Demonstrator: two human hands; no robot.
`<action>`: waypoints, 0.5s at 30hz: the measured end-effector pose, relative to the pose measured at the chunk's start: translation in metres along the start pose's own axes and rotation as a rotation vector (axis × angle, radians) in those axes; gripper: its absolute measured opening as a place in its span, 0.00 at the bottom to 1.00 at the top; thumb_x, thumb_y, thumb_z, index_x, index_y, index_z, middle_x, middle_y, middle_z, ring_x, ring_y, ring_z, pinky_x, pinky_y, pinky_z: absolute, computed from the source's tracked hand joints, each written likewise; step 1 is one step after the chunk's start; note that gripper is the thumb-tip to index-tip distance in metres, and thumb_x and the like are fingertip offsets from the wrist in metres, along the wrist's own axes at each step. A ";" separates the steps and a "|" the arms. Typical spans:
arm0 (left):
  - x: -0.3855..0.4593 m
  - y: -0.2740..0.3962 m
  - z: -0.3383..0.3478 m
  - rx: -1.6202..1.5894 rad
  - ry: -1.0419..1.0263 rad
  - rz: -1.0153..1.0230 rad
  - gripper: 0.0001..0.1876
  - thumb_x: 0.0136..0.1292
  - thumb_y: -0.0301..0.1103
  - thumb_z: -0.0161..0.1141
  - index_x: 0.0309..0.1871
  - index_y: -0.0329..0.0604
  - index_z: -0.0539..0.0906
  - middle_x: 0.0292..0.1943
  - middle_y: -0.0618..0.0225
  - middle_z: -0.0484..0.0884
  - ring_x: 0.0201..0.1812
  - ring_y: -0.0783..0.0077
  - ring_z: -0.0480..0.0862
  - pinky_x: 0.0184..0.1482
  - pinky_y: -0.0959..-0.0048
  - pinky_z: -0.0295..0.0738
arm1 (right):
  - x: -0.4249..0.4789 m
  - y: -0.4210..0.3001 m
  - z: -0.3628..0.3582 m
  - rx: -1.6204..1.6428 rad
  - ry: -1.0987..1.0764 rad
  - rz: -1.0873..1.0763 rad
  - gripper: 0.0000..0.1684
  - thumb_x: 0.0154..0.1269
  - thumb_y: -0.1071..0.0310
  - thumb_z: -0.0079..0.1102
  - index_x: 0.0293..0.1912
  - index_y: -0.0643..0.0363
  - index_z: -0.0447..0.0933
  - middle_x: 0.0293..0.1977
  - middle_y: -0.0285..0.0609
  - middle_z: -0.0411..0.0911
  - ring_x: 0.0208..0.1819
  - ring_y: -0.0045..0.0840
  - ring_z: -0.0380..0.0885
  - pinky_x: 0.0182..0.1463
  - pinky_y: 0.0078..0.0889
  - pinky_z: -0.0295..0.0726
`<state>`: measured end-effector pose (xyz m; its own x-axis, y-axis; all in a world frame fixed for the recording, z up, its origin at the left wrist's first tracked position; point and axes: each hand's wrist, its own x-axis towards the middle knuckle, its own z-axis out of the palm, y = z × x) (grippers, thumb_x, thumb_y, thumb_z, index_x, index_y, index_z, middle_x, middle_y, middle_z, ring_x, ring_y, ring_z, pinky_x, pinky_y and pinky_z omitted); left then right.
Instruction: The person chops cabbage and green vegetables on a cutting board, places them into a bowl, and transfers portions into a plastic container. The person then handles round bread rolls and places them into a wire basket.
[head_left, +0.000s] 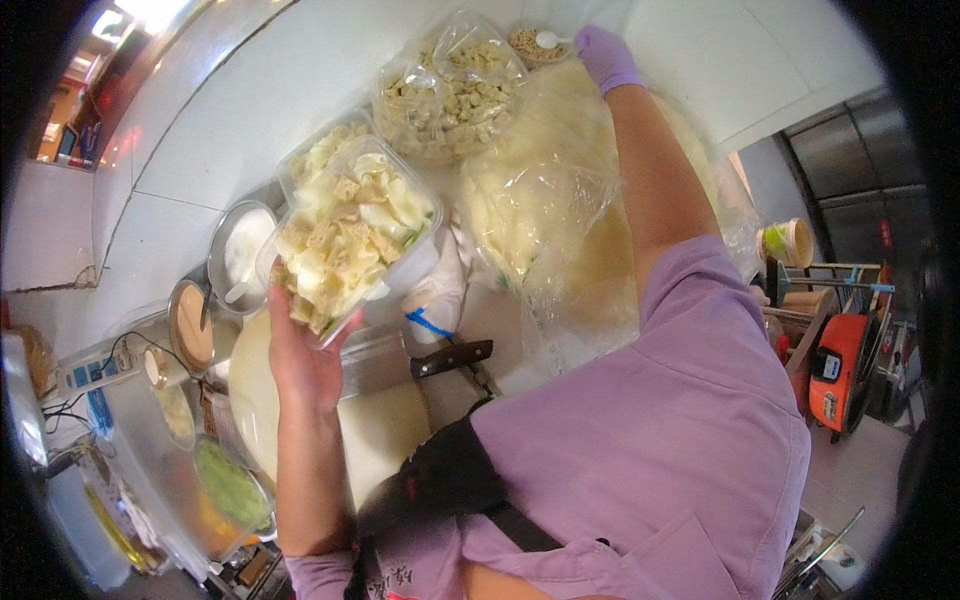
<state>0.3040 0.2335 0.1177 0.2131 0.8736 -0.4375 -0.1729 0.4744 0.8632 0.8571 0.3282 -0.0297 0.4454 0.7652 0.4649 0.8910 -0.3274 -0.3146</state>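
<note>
My bare left hand (309, 358) grips a clear plastic container (424, 247) from its near end. Pale flat noodle-like pieces (382, 184) and beige spongy chunks (356, 236) fill it, with bits of green among them. Far off at the upper right, my right hand (606, 56) wears a purple glove. Its fingers close on the handle of a white spoon (550, 40). The spoon's bowl is over a tub of small tan grains or nuts (534, 51).
Plastic bags of beige cubes (476, 94) and large pale sheets under plastic (555, 195) lie ahead. At left stand a metal bowl of white powder (246, 247) and a pot of tan sauce (191, 326). A dark-handled knife (451, 358) lies near my body.
</note>
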 end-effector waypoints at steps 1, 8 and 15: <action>0.000 0.000 0.001 0.003 -0.001 0.005 0.29 0.72 0.55 0.39 0.72 0.56 0.57 0.66 0.65 0.67 0.60 0.64 0.74 0.50 0.66 0.78 | 0.001 0.000 0.006 -0.001 -0.030 -0.010 0.12 0.63 0.63 0.47 0.39 0.57 0.78 0.34 0.51 0.80 0.36 0.49 0.77 0.44 0.43 0.76; 0.004 0.002 0.007 0.043 0.004 0.015 0.30 0.71 0.57 0.41 0.72 0.57 0.56 0.66 0.67 0.67 0.62 0.64 0.72 0.53 0.62 0.76 | -0.012 -0.058 -0.045 0.207 -0.146 0.331 0.13 0.62 0.62 0.50 0.37 0.58 0.80 0.28 0.45 0.80 0.31 0.35 0.78 0.40 0.34 0.76; 0.035 0.009 0.034 0.043 -0.069 0.022 0.28 0.72 0.54 0.41 0.71 0.55 0.57 0.66 0.65 0.65 0.62 0.64 0.71 0.52 0.59 0.77 | -0.076 -0.171 -0.169 0.950 -0.121 0.132 0.15 0.69 0.64 0.52 0.46 0.65 0.78 0.28 0.36 0.78 0.28 0.16 0.73 0.35 0.18 0.74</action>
<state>0.3427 0.2645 0.1183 0.2756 0.8735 -0.4013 -0.1368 0.4488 0.8831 0.6858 0.2320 0.1282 0.4771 0.8237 0.3063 0.3678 0.1293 -0.9209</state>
